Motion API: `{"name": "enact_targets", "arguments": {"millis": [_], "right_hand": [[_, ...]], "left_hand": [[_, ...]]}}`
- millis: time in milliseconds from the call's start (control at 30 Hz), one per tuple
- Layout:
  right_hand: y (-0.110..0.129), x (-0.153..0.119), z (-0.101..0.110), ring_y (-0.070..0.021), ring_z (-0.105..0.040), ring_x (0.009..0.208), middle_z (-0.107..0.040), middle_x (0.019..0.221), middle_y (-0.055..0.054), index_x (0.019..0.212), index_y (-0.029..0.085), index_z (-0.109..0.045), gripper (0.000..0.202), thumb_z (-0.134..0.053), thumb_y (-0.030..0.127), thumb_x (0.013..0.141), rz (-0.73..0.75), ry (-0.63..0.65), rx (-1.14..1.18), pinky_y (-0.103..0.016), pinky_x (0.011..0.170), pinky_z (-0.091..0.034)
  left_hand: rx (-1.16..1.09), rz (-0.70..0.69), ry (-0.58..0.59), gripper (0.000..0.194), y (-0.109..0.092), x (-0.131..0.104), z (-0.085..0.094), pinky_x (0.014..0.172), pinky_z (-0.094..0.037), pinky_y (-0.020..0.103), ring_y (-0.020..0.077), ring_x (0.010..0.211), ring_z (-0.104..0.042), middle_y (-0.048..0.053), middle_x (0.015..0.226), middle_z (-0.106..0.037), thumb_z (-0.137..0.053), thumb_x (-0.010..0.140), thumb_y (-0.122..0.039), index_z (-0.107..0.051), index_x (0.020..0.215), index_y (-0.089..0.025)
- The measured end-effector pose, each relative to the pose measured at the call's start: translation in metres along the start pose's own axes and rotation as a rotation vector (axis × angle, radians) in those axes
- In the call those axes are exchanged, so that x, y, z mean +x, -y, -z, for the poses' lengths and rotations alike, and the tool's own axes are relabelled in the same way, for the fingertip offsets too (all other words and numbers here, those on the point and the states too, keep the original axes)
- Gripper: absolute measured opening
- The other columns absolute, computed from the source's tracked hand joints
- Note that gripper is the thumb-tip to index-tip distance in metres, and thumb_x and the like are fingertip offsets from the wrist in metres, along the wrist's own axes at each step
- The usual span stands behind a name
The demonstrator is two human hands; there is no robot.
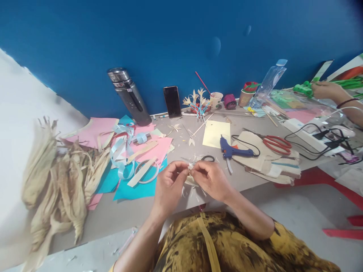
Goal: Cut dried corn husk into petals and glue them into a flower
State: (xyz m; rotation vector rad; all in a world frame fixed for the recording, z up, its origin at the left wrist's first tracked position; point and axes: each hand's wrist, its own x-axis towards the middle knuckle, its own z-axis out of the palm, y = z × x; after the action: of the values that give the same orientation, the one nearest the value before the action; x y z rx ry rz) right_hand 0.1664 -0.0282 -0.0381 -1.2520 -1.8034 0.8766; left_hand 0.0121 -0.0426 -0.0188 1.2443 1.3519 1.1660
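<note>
Hands met just at the near edge of the table (119, 215), with the blue glue gun (233, 151) as the handiest landmark: both worked a little to the near left of it. The left hand (168, 187) was closed in a pinch on one end of a pale husk piece (190, 174), thumb and forefinger pressed together. The right hand (211, 178) was closed on the other end in the same way, so the piece sat gripped between the two, just above the tabletop.

As far as could be judged, the work was somewhere in the middle. Done: a small cluster of finished husk flowers (197, 99) stood well beyond the glue gun, against the blue wall (181, 41). Trimmings (195, 158) lay scattered just left of the gun, which suggested cutting already made. The piece in hand looked small and only partly shaped; its exact form could not be told, since the fingers covered most of it.

Left to do, by the look of it: plenty. A big heap of dry corn husks (56, 177) lay far to the left of the glue gun, apparently untouched. Red-handled scissors (276, 142) rested just right of the gun, unheld. A co-worker's hand (326, 90) held green material far right of it.
</note>
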Motion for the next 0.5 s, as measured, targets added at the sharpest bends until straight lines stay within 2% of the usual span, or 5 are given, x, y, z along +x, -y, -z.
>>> {"name": "enact_targets", "arguments": {"millis": [133, 233, 367, 500], "right_hand": [[0.0016, 0.0006, 0.0012, -0.0103, -0.040, 0.050, -0.051, 0.054, 0.004, 0.062, 0.020, -0.055, 0.020, -0.058, 0.016, 0.082, -0.027, 0.025, -0.015, -0.024, 0.050, -0.027], [0.0022, 0.0009, 0.0034, -0.0103, -0.042, 0.051, -0.054, 0.056, 0.004, 0.066, 0.019, -0.058, 0.020, -0.057, 0.021, 0.086, -0.043, 0.082, 0.028, -0.024, 0.049, -0.029], [0.0045, 0.0014, 0.0064, -0.0100, -0.045, 0.052, -0.058, 0.061, 0.003, 0.073, 0.018, -0.064, 0.020, -0.058, 0.027, 0.089, -0.103, 0.137, 0.154, -0.022, 0.048, -0.030], [0.0066, 0.0033, 0.0099, -0.0093, -0.042, 0.052, -0.054, 0.059, 0.003, 0.069, 0.017, -0.061, 0.029, -0.058, 0.034, 0.091, -0.133, 0.186, 0.277, -0.021, 0.047, -0.030]], "left_hand": [[0.092, -0.031, 0.023, 0.008, -0.0018, 0.0004, 0.0018, 0.067, -0.046, 0.027, 0.0169, 0.072, -0.061, 0.003, 0.080, -0.072, -0.071, 0.077, -0.025, -0.074, 0.082, -0.020], [0.055, -0.017, 0.043, 0.006, -0.0023, 0.0027, 0.0033, 0.065, -0.045, 0.025, 0.0149, 0.068, -0.058, 0.001, 0.073, -0.067, -0.068, 0.079, -0.024, -0.069, 0.076, -0.019], [-0.196, 0.066, 0.084, 0.012, 0.0000, 0.0043, 0.0031, 0.066, -0.046, 0.024, 0.0127, 0.069, -0.055, 0.000, 0.078, -0.061, -0.069, 0.081, -0.028, -0.062, 0.076, -0.019], [-0.423, 0.144, 0.145, 0.019, 0.0026, 0.0050, 0.0019, 0.072, -0.047, 0.026, 0.0122, 0.072, -0.055, -0.001, 0.078, -0.059, -0.072, 0.081, -0.033, -0.059, 0.078, -0.019]]}}
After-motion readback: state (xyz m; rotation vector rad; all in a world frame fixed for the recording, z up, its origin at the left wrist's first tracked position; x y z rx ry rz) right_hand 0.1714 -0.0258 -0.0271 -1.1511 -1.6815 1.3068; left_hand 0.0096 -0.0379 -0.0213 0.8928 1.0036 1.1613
